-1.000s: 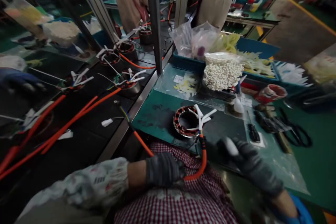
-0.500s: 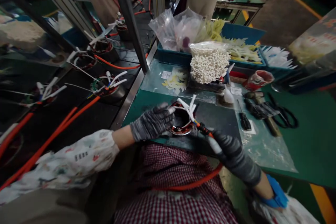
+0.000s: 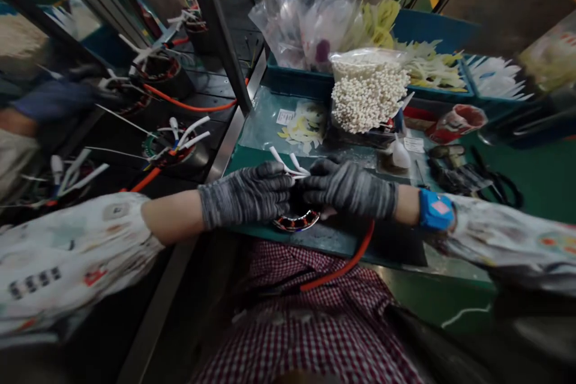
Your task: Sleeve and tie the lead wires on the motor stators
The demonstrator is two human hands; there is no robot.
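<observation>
A ring-shaped motor stator (image 3: 297, 222) with red-brown windings lies on the dark mat at the bench's front edge. My left hand (image 3: 252, 195), in a grey striped glove, grips its left side, fingers curled at the rim. From the right, my right hand (image 3: 348, 189), in a matching glove, holds the opposite side. White sleeved wire leads (image 3: 290, 165) stick up between the two hands. The stator's upper part and my fingertips are partly hidden. An orange cable (image 3: 346, 267) hangs from beneath my right hand over the checked apron.
A bag of small white pieces (image 3: 369, 99) stands behind the stator. Blue bins (image 3: 301, 85) hold plastic bags and strips. Scissors (image 3: 499, 183) lie at right. More stators (image 3: 173, 147) with leads sit on the left track, where a co-worker's gloved hand (image 3: 58, 99) reaches in.
My right hand has left the orange cable and moved up and left onto the stator. The leads now lean further left. A co-worker's gloved hand has come in at the left.
</observation>
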